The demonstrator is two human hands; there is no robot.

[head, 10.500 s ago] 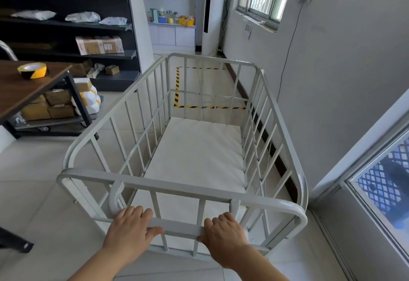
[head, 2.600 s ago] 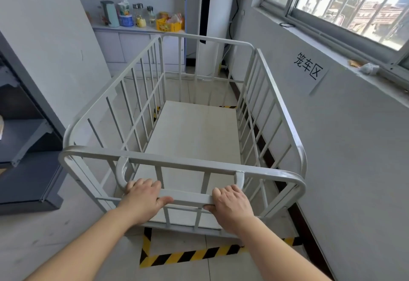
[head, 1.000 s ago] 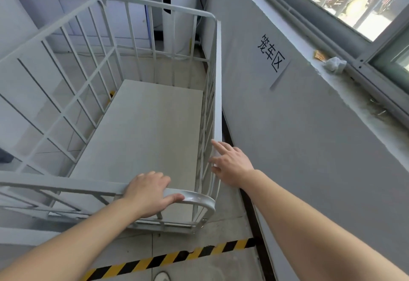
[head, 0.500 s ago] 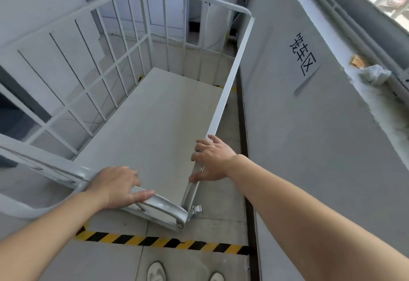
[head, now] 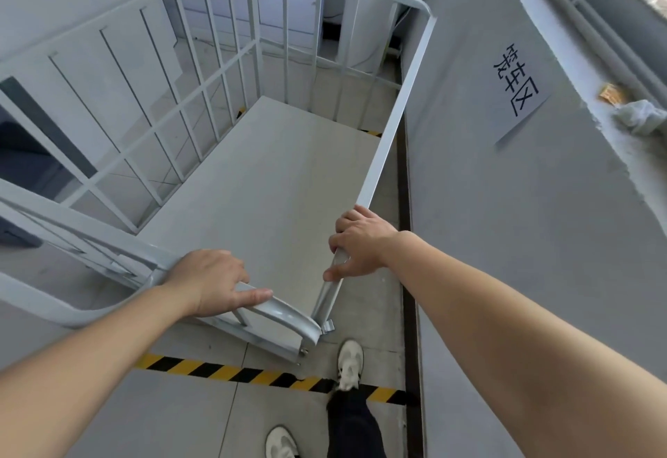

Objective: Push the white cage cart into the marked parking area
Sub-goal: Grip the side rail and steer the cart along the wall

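The white cage cart (head: pixel 274 176) now stands inside the marked bay. About ten seconds ago it was well short of it, out on open floor. Its rear end sits just past the near line of yellow-and-black tape (head: pixel 231 373), and its right side runs close along the grey wall (head: pixel 505 223), below a paper sign (head: pixel 516 86) with black characters. Two and a half seconds back both hands held the low rear crossbar; since then they have moved to the cart's rear right corner.

The wall looks matt and slightly rough. The cart is painted metal tube: flat rectangular deck, barred sides of thin upright rods, top rail bending in rounded corners, glossy where light strikes. Its long axis runs away from the person, parallel to the wall, with the far end towards a tall white cabinet (head: pixel 364 6). The floor (head: pixel 173 418) is pale smooth tile.

The left hand (head: pixel 209 279) lies over the curved rear top rail, its grip folded round the tube, thumb stretched along it. The right hand (head: pixel 361 241) has its grip closed over the right side rail, thumb pointing down the bar. A white shoe (head: pixel 349 363) now treads on the tape, where none did half a second ago.
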